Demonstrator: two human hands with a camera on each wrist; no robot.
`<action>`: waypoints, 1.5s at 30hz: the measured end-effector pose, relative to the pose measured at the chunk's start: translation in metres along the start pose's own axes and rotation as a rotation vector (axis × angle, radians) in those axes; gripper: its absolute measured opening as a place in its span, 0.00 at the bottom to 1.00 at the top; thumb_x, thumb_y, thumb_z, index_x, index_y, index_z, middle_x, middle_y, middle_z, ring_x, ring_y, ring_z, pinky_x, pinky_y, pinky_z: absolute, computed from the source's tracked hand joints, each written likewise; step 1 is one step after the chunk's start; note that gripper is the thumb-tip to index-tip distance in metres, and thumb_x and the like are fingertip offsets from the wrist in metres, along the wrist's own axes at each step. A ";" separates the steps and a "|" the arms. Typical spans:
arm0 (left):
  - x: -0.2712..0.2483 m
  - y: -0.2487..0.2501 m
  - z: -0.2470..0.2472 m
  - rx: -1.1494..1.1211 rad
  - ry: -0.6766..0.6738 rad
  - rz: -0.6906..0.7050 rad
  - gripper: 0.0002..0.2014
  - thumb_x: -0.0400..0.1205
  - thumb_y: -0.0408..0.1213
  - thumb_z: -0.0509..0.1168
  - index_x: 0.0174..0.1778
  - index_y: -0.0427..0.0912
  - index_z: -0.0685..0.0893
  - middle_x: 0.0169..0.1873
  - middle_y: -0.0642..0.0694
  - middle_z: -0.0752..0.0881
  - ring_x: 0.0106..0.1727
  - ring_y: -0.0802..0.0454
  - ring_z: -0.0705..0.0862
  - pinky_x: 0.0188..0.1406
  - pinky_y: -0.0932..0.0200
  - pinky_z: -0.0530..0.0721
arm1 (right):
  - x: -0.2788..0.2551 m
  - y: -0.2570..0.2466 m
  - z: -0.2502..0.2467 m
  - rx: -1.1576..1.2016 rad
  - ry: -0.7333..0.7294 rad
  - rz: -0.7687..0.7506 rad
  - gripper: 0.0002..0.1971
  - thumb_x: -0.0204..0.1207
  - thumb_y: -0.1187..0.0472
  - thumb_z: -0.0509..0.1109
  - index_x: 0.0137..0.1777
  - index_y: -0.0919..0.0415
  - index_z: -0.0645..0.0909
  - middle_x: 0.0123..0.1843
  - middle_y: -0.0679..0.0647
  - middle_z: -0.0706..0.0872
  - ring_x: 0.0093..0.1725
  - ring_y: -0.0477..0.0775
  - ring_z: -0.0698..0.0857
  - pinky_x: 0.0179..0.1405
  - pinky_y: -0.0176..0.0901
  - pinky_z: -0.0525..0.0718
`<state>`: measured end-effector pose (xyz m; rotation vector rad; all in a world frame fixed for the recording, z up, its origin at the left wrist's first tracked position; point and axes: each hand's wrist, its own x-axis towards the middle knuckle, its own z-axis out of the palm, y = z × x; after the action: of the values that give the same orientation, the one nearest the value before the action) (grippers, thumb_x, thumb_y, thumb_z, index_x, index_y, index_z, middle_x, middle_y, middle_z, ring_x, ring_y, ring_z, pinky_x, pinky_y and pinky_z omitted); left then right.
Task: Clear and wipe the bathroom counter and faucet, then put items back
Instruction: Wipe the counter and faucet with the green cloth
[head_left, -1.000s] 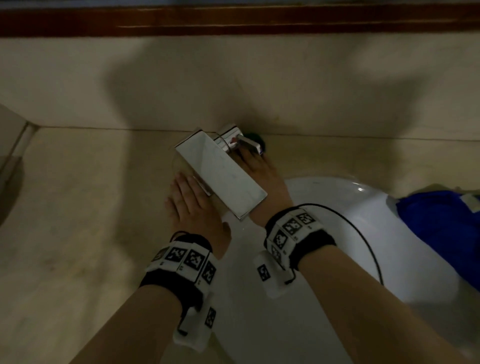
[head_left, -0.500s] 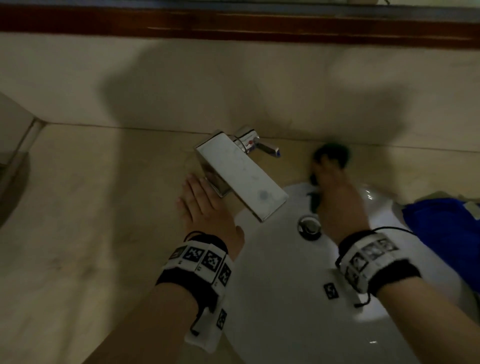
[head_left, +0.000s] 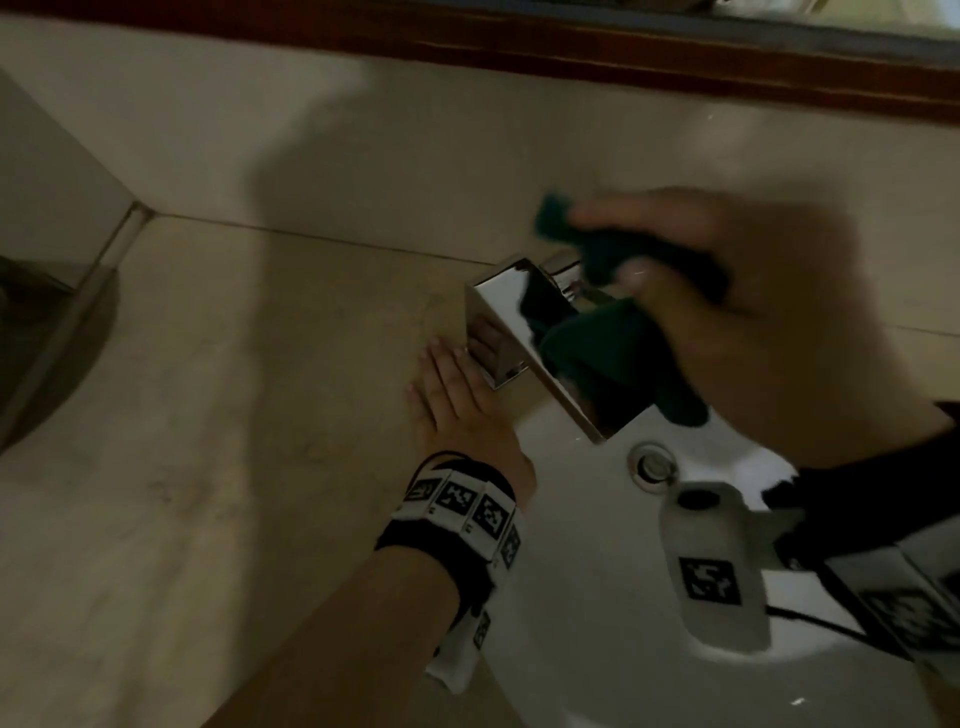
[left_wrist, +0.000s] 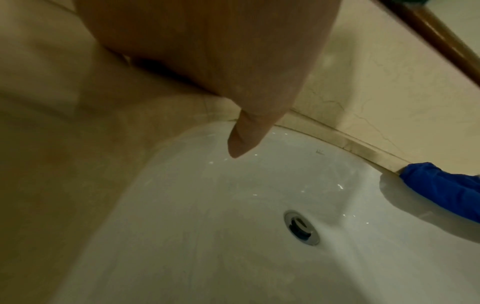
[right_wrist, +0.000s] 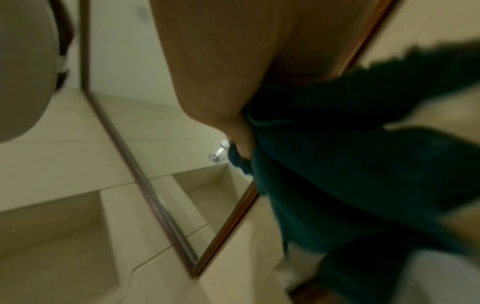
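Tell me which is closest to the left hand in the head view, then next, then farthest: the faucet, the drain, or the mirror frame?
1. Faucet: right at the fingertips of the left hand, just to its right.
2. Drain: in the basin, farther right and nearer the person.
3. Mirror frame: up on the wall, along the top of the view.

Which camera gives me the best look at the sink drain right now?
The left wrist view: the drain sits unobstructed in the white basin. The head view shows it smaller, below the faucet spout. The right wrist view shows none of it.
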<state>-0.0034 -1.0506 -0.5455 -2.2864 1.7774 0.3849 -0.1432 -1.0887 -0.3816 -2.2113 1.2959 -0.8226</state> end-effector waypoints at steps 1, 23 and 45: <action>0.000 0.000 0.000 0.002 -0.010 -0.001 0.57 0.76 0.57 0.62 0.77 0.27 0.26 0.77 0.28 0.28 0.80 0.31 0.31 0.78 0.36 0.34 | 0.009 -0.006 0.008 -0.080 -0.114 -0.022 0.20 0.81 0.61 0.63 0.71 0.45 0.77 0.64 0.44 0.85 0.59 0.43 0.84 0.57 0.33 0.81; 0.013 0.001 0.019 0.036 0.183 -0.008 0.55 0.73 0.62 0.64 0.82 0.29 0.45 0.81 0.27 0.43 0.83 0.32 0.45 0.79 0.36 0.46 | -0.019 -0.003 0.058 -0.215 -0.255 -0.083 0.28 0.67 0.74 0.65 0.71 0.64 0.78 0.75 0.62 0.76 0.76 0.63 0.73 0.75 0.60 0.69; 0.014 -0.001 0.020 -0.039 0.049 0.011 0.49 0.81 0.59 0.55 0.81 0.32 0.33 0.81 0.31 0.34 0.83 0.35 0.37 0.81 0.36 0.41 | -0.036 -0.007 0.058 -0.267 -0.197 -0.043 0.27 0.68 0.74 0.67 0.69 0.63 0.80 0.73 0.60 0.78 0.74 0.63 0.75 0.71 0.61 0.74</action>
<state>-0.0005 -1.0566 -0.5688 -2.3326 1.8219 0.3717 -0.1124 -1.0495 -0.4287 -2.4622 1.3291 -0.4520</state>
